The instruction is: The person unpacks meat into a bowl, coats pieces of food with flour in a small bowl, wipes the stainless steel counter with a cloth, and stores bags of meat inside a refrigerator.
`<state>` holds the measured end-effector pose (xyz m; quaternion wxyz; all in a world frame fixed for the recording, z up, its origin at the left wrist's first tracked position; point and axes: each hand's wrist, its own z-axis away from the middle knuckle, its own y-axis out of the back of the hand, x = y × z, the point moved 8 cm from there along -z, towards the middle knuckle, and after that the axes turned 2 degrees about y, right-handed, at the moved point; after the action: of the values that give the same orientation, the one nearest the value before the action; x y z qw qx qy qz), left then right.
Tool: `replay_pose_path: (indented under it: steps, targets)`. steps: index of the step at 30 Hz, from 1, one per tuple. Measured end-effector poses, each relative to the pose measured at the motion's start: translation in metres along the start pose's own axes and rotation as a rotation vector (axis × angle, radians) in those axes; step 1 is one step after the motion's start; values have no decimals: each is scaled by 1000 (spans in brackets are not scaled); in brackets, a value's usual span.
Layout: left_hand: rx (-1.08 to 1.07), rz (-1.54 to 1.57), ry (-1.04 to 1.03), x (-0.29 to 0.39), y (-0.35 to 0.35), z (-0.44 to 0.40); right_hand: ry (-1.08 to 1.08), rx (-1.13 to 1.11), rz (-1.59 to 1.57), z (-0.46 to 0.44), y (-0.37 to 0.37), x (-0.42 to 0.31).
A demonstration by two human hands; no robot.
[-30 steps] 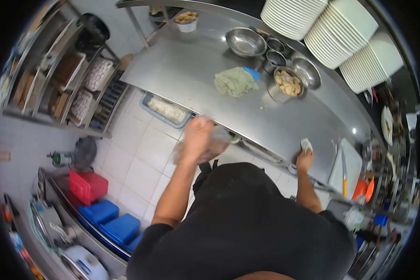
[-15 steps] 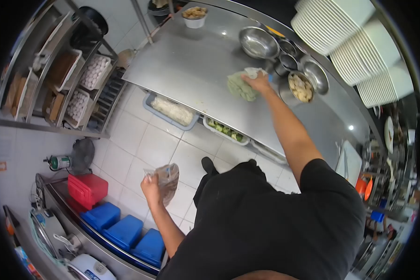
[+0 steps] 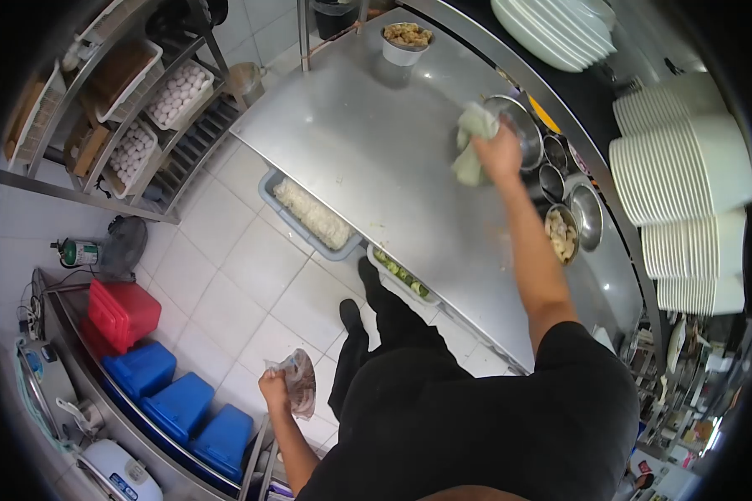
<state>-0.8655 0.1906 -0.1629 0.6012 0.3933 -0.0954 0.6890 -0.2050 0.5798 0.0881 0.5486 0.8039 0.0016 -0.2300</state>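
Observation:
My right hand [image 3: 501,154] is closed on a pale green cloth [image 3: 473,134] over the steel worktop [image 3: 342,142]. Just beyond the cloth is a round metal bowl [image 3: 516,125], partly hidden by the hand. Low on the left, my left hand [image 3: 273,388] grips the top of a clear plastic bag [image 3: 301,384] with something brownish inside. That bag hangs above the tiled floor, away from the worktop. Pale chunks of food fill a metal container [image 3: 561,235] right of my right forearm.
A white tub of fried pieces [image 3: 408,35] stands at the worktop's far end. White plates [image 3: 681,179] are stacked along the right. Below the front edge sit bins of shredded food [image 3: 313,215] and green vegetables [image 3: 401,275]. Blue bins [image 3: 178,405] and egg trays [image 3: 180,93] are at left.
My right hand has moved the cloth across the worktop toward the round bowl. The view has shifted as my body moved; the left hand still holds the bag.

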Motion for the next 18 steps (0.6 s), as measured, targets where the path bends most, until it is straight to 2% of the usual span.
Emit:
replay_pose_path:
  steps: [3, 6, 8, 10, 12, 14, 15, 17, 18]
  targets:
    - [-13, 44, 22, 13, -25, -2, 131, 28, 136, -126, 5, 3]
    - [18, 31, 30, 24, -42, -11, 270, -1, 268, -237, -41, 9]
    - [49, -17, 38, 24, -41, -14, 263, -279, 343, -282, -113, 31]
    - [86, -82, 8, 36, -42, -24, 244, -599, 413, -279, -177, 43]
    - [86, -20, 67, 34, -43, -32, 221, -736, 438, -258, -209, 51]
    - [96, -13, 115, 29, -40, -41, 111, -590, 320, -255, -202, 52]
    - [101, 9, 116, 35, -42, -43, 23, -424, 215, -257, -192, 50]
    - [106, 45, 120, 41, -47, -39, -196, -585, 29, -275, -199, 44]
    - [91, 29, 126, 38, -44, -40, -291, -587, -151, -272, -206, 32]
